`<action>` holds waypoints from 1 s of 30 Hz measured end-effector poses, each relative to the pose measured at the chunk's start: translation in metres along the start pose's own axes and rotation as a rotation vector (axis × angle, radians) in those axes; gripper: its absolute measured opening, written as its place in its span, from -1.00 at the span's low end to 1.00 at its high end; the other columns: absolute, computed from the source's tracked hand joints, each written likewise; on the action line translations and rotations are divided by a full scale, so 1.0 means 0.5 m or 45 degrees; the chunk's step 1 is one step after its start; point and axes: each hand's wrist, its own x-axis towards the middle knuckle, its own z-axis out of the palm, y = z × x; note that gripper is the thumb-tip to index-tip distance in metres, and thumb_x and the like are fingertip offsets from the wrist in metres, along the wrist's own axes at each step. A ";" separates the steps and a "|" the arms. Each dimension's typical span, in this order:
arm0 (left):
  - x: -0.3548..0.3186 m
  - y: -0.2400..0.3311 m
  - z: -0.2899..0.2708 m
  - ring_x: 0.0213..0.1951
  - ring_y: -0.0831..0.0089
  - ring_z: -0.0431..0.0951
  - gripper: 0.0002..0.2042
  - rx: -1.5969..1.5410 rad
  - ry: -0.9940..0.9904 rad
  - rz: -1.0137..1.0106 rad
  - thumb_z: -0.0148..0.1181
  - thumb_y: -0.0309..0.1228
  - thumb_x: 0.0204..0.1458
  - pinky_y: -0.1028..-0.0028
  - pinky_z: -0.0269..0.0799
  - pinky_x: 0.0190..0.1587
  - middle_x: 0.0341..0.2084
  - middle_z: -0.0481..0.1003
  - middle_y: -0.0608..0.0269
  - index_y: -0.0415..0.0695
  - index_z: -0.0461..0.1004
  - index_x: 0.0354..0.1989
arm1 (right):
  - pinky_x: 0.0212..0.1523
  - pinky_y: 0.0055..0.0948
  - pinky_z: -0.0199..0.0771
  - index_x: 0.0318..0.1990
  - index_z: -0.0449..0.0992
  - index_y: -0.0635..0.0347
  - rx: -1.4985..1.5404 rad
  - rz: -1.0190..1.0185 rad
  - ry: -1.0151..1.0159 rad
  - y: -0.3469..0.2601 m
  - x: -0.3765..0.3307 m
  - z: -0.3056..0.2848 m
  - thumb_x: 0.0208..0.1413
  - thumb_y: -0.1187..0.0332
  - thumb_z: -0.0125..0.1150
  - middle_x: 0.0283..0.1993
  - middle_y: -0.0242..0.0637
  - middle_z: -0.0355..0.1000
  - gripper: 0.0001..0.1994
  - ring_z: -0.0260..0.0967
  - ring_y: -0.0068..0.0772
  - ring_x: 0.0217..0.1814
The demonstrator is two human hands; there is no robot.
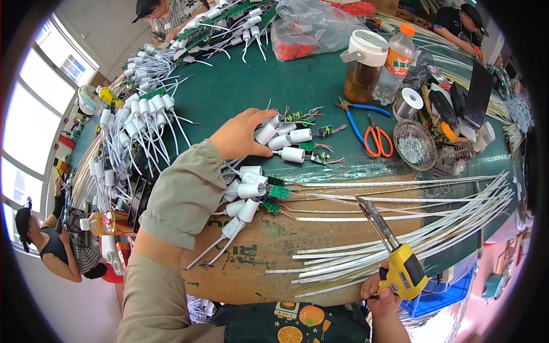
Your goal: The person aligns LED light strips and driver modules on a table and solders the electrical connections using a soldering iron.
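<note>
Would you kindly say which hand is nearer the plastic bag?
Left: the left hand, on white cylinders, lies this side of the plastic bag; the right hand is farther back.

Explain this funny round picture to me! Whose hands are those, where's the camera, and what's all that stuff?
There's no robot here, just a person using two bare hands. The camera sits on their head, looking down; its very wide lens makes straight edges bend.

The left hand is touching a bunch of white cylinders that have little green circuit boards and thin wires. The right hand holds a yellow-and-black tool with a long metal front.

On the green table lies brown cardboard, with long pale strips across it. Farther back are orange-handled scissors, blue-handled cutters and a spool of wire.
</note>
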 end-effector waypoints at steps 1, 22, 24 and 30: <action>-0.006 0.003 0.000 0.17 0.01 0.39 -0.18 0.000 -0.001 -0.001 0.52 -0.24 -0.22 0.23 0.33 0.22 0.17 0.36 0.00 0.03 0.29 0.32 | -0.53 -0.40 0.41 0.22 0.19 0.35 0.014 0.012 0.000 0.000 0.000 0.000 0.04 0.15 0.45 -0.54 -0.30 0.32 -0.28 0.31 -0.40 -0.56; 0.017 -0.026 -0.005 -0.15 0.02 0.54 -0.68 0.088 0.259 -0.279 0.19 -0.48 -0.01 0.18 0.44 -0.06 -0.21 0.54 0.00 -0.15 0.55 -0.02 | -0.53 -0.41 0.39 0.21 0.16 0.37 -0.008 0.032 0.003 -0.007 0.006 0.010 0.04 0.16 0.44 -0.53 -0.31 0.31 -0.27 0.29 -0.42 -0.57; 0.004 -0.028 -0.024 -0.16 0.02 0.53 -0.70 0.076 0.386 -0.225 0.17 -0.48 0.00 0.18 0.44 -0.07 -0.23 0.52 0.00 -0.15 0.56 -0.05 | -0.51 -0.43 0.36 0.23 0.19 0.35 0.034 0.052 0.004 -0.008 0.005 0.010 0.03 0.19 0.46 -0.51 -0.31 0.31 -0.27 0.28 -0.44 -0.54; -0.085 0.096 -0.145 -0.23 0.11 0.51 -0.76 0.148 0.644 -0.072 0.14 -0.51 -0.01 0.28 0.42 -0.17 -0.28 0.48 0.07 -0.21 0.55 -0.14 | -0.49 -0.44 0.34 0.23 0.22 0.33 0.055 0.076 0.036 -0.010 0.000 0.009 -0.01 0.22 0.49 -0.51 -0.32 0.31 -0.27 0.26 -0.48 -0.53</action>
